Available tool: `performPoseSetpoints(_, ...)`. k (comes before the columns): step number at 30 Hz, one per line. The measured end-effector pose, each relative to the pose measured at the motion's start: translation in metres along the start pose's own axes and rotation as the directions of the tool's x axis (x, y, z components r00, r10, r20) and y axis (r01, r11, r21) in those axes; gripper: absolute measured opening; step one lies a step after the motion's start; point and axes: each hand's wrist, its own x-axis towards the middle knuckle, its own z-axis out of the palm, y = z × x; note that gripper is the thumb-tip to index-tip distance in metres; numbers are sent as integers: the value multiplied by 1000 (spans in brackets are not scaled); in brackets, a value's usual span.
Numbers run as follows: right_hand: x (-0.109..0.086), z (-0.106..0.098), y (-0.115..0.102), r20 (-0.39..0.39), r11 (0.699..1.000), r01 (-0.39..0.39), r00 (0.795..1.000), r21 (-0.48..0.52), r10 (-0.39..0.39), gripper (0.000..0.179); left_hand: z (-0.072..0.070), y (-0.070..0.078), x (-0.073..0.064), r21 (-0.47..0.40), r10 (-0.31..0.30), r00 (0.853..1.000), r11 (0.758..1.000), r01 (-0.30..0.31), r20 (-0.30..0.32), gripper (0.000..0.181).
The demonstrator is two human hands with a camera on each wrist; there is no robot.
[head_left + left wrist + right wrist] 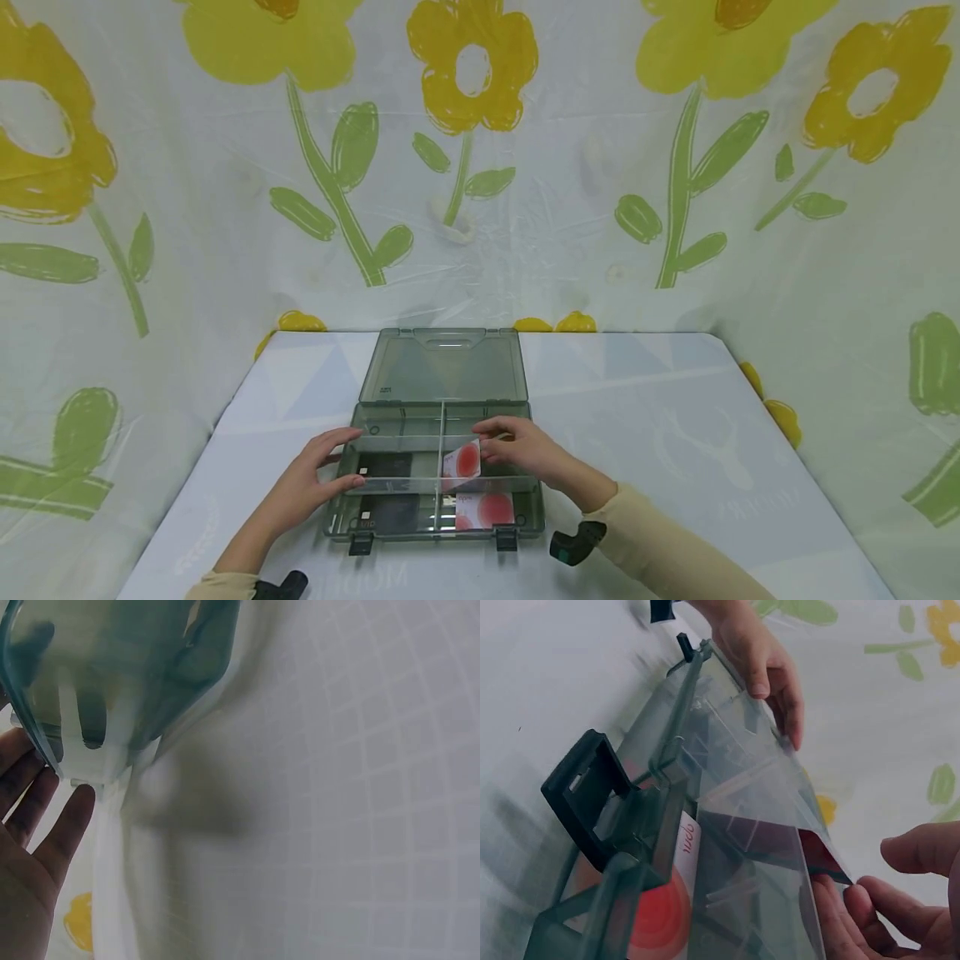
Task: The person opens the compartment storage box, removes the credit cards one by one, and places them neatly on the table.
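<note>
Right hand (521, 446), tilted card (461, 462) — leftward, at fingertips

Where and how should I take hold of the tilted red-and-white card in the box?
Best, I'd judge, pinch the card face to back by its raised right corner, coming from the right: it stands tilted with that corner high, while its left edge sits close by the center divider.
</note>
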Motion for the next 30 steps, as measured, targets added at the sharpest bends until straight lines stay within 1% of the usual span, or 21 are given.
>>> performPoseSetpoints(6,4,9,0,-80,998,22,996,-66,-28,35,0,0,-1,11,20,1000,1000,-20,-9,69)
performPoseSetpoints(11,5,15,-1,-112,988,31,993,-149,-48,32,1,-2,0,-20,18,1000,1000,-18,-2,70)
performPoseSetpoints(14,5,18,1,-125,984,21,991,-176,-43,32,2,-2,0,-36,8,1000,999,-7,4,70)
performPoseSetpoints(21,5,22,4,-123,983,-3,992,-183,-20,31,2,-2,-1,-64,-5,1000,998,6,7,69)
performPoseSetpoints(30,6,21,5,-108,988,3,994,-157,-20,29,3,-3,-1,-71,-10,1000,997,10,8,69)
